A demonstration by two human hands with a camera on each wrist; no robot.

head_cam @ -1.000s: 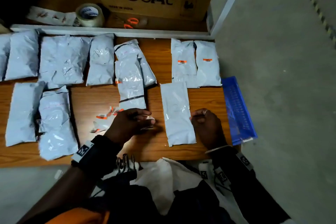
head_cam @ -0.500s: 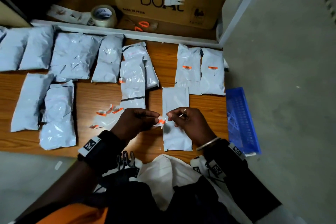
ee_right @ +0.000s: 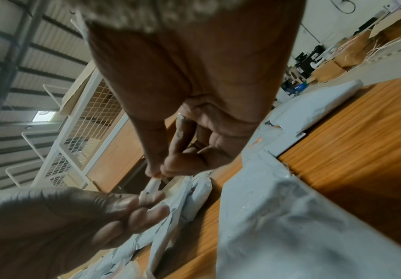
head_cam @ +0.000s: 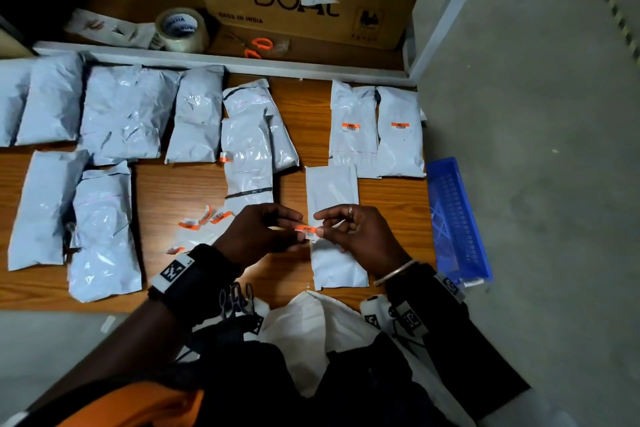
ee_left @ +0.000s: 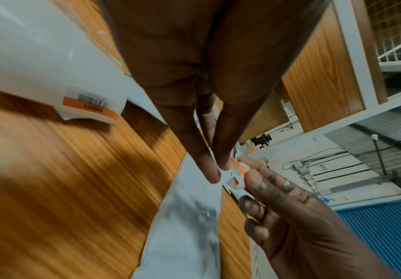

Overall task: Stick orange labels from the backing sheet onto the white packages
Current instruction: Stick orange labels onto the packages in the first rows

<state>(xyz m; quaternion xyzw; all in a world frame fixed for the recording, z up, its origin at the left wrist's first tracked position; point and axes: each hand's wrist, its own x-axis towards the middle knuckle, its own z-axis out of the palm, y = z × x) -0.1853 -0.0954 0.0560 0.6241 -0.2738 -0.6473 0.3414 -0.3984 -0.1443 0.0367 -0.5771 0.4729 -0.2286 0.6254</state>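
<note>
Both hands are meeting just above the near white package, which is lying flat on the bench. The left hand is pinching one end of a small orange label between thumb and fingertips, and the right hand is pinching the other end. From the left wrist view a scrap of white backing seems to be still clinging under the label, though I cannot tell how much is already peeled.

The likely trouble: with the label being held so tightly from both ends, it could curl and stick to a fingertip or to itself, or tear if the two hands are pulling unevenly. Set down askew on the slippery, wrinkled package, it could crease over a fold and lift at the edge. The package is not being held down by anything, so it may slide as the label is pressed on.

Compared with half a second ago, the hands are sitting much the same, but the label is now showing more fully between them. A second ago the hands were well apart, the right one resting beside the package and the left one at the backing sheet with the spare labels.
</note>
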